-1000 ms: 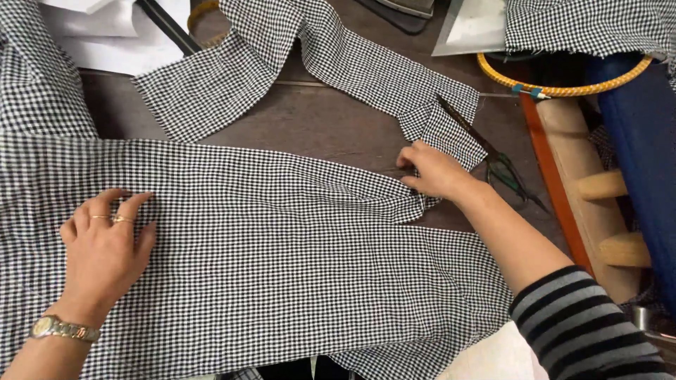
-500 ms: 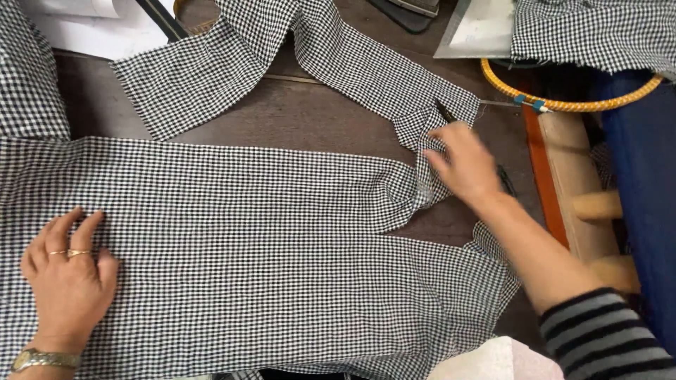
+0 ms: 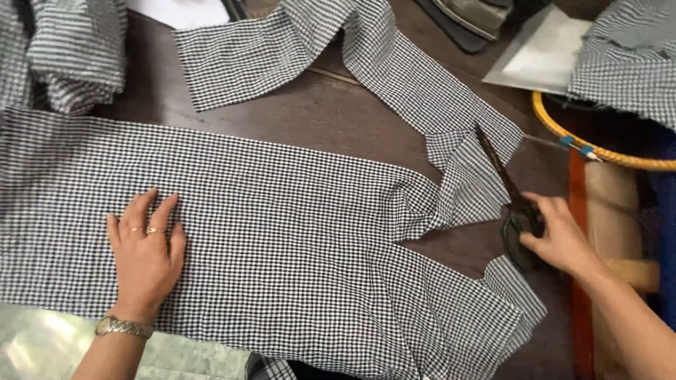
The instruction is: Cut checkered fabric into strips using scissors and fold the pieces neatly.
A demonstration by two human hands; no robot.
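A large piece of black-and-white checked fabric [image 3: 282, 232] lies spread on a dark wooden table [image 3: 331, 112]. My left hand [image 3: 144, 253] rests flat on it, fingers slightly apart, with rings and a wristwatch. At the table's right edge my right hand [image 3: 556, 236] closes around the handles of black scissors [image 3: 510, 193], whose blades point up and left over a fabric flap.
A cut strip of the same checked fabric [image 3: 366, 56] lies at the top. More checked cloth is piled at the top left [image 3: 70, 49] and top right [image 3: 627, 56]. A yellow-rimmed basket [image 3: 598, 151] and a grey sheet [image 3: 542, 56] sit at the right.
My right hand left the notch in the fabric and moved right to the scissors. My left hand stays flat on the cloth while the view shifted.
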